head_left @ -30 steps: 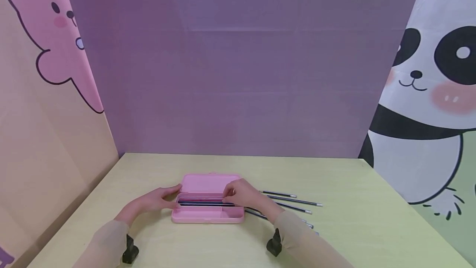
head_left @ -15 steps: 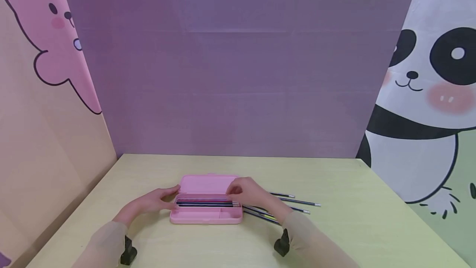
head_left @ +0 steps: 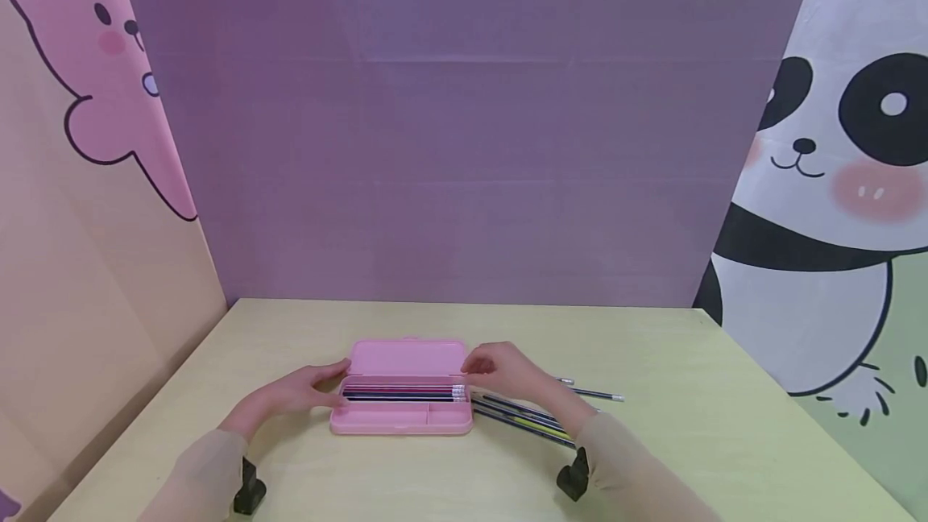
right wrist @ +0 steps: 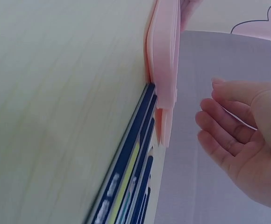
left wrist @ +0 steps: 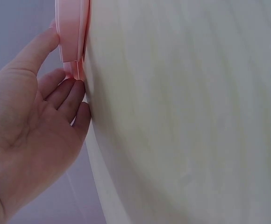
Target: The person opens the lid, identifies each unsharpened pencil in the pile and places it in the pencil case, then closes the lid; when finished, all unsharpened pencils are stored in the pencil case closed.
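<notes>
An open pink pencil case [head_left: 384, 419] lies on the table, its lid [head_left: 406, 357] folded back to the far side. Dark and red striped pencils [head_left: 399, 394] fill its long compartment, with their pale ends at the right. My left hand [head_left: 303, 390] touches the case's left end, thumb against the base and fingers at the lid. In the left wrist view those fingers [left wrist: 70, 100] are loosely bent. My right hand [head_left: 507, 369] hovers just beyond the case's right end. Its fingers [right wrist: 222, 121] are relaxed and hold nothing in the right wrist view.
Several loose pencils [right wrist: 142, 126], one of them yellow, lie fanned out on the table [head_left: 406, 478] to the right of the case, partly under my right forearm. A purple backdrop [head_left: 464, 143] stands behind the table. Printed cartoon walls flank both sides.
My right hand has let go of the pencils in the case and drawn off to the right, uncovering their pale ends. The left hand stays at the case's left end.
</notes>
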### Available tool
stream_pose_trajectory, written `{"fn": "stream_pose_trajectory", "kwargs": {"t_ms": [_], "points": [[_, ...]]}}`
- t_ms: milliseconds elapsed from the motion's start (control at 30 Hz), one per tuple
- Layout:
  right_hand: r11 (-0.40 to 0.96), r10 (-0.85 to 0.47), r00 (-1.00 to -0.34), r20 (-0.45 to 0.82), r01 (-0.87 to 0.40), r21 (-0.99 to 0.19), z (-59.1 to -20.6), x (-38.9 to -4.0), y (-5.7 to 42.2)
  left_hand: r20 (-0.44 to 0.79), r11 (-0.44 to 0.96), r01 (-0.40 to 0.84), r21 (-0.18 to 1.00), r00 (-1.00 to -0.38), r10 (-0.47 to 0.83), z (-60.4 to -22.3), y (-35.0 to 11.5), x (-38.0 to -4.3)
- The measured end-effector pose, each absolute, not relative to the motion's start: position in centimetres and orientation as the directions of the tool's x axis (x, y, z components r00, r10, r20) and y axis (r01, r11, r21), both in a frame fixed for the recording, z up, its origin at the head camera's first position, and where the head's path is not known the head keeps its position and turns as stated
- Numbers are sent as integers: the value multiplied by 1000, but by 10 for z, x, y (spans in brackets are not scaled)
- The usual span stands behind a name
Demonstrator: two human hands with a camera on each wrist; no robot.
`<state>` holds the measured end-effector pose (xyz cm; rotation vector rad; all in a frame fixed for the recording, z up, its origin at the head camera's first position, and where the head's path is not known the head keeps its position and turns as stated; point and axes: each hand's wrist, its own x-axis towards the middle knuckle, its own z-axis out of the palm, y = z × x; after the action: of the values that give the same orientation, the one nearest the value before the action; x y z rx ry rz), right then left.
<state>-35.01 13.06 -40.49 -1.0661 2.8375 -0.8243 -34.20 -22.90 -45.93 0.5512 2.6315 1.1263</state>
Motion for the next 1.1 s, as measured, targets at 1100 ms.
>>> {"fn": "stream_pose_trajectory", "kwargs": {"t_ms": [1100], "points": [[664, -570, -802, 178, -577, -476, -398, -330, 183, -86, 637, 222, 738, -906, 415, -462, -229, -345]]}}
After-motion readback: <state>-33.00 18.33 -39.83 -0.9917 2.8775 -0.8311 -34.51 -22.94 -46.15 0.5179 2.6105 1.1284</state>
